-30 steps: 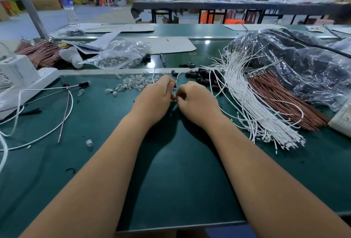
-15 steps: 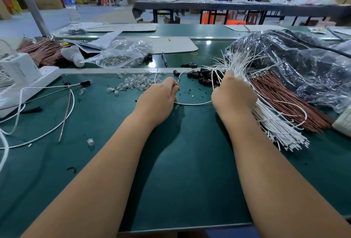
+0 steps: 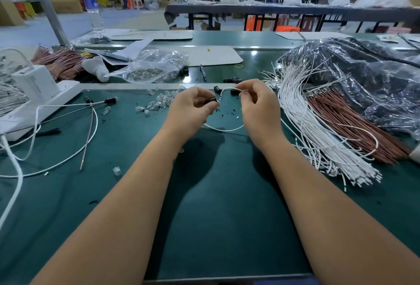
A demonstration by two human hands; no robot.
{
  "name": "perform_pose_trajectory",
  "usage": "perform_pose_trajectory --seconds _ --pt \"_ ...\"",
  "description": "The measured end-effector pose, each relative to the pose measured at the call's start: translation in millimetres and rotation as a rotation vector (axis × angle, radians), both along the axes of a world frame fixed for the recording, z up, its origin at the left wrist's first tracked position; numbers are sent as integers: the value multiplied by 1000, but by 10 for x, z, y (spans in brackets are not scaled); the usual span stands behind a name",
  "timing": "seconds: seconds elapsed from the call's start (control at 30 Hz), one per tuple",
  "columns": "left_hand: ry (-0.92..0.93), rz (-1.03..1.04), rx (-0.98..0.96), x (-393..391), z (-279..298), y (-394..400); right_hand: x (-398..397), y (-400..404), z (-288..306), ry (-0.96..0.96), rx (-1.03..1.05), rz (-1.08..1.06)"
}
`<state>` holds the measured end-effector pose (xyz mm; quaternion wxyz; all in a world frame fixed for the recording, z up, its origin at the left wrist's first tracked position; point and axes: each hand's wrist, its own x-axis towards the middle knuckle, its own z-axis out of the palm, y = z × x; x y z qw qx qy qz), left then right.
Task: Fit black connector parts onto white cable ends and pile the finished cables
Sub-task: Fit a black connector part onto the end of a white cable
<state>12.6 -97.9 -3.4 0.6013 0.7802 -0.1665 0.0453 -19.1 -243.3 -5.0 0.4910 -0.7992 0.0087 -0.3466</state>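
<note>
A green bench (image 3: 216,205) carries everything, its near half bare of parts. On its right lies a big bundle of white cables (image 3: 318,130) beside brown wires (image 3: 354,125), with crumpled plastic wrap (image 3: 363,80) behind them. To the left, cables already fitted (image 3: 91,125) lie loosely near a white box (image 3: 34,84).

The right hand (image 3: 256,107) pinches one white cable (image 3: 229,89) close to its end, the rest looping down to the bench between the wrists. The left hand (image 3: 193,107) pinches a small black connector (image 3: 211,101) just beside that end, not yet joined.

The cable looks light and floppy, so it is best held right by the tip. The connector looks hard, tiny and easy to drop. There is open room toward the near edge; the bundle crowds the right wrist, and loose clear beads (image 3: 159,102) lie just left of the hands.
</note>
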Motion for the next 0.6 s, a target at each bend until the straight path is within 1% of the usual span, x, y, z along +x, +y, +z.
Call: perform_pose_trajectory --seconds 0.1,0.27,0.4,0.6 --pt "45 -23 -125 -3 18 42 -12 -29 8 -13 75 40" --pt "104 -48 -256 6 48 68 -5 -40 0 3 173 103" --pt "140 -78 -294 3 49 69 -7 -41 -9 -7 208 132" --pt "111 -59 -282 -31 54 32 -27 -36 9 -26 203 153"
